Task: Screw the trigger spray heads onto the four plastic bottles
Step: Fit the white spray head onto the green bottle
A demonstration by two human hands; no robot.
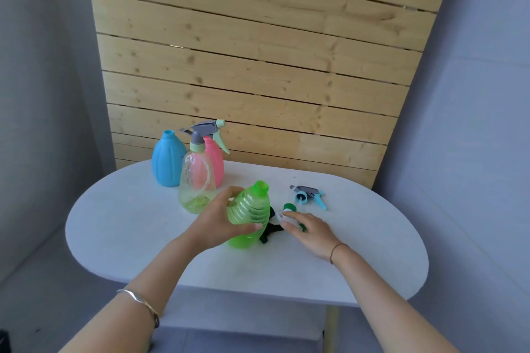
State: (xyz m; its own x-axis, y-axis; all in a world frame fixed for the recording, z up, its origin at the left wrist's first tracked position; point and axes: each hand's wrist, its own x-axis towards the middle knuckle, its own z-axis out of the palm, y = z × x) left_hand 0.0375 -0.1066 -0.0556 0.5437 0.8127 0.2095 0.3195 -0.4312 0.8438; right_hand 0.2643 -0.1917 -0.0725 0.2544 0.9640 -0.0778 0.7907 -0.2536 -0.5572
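Left hand (218,223) grips the tilted green bottle (249,209) (neck open); right hand (311,231) lies over a green-collared spray head (287,207) on the table (114,223), grip unclear.

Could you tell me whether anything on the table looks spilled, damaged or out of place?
Nothing looks spilled or damaged. The green bottle leans because the left hand grips it; a blue-grey spray head lies loose nearby.

There are four plastic bottles: one blue bottle (167,162), one pink bottle (216,165), one clear bottle (195,185) and one green bottle (248,210). Three trigger spray heads show: a grey head (202,129), a grey-and-blue head (307,194) and a green-collared head (287,207).
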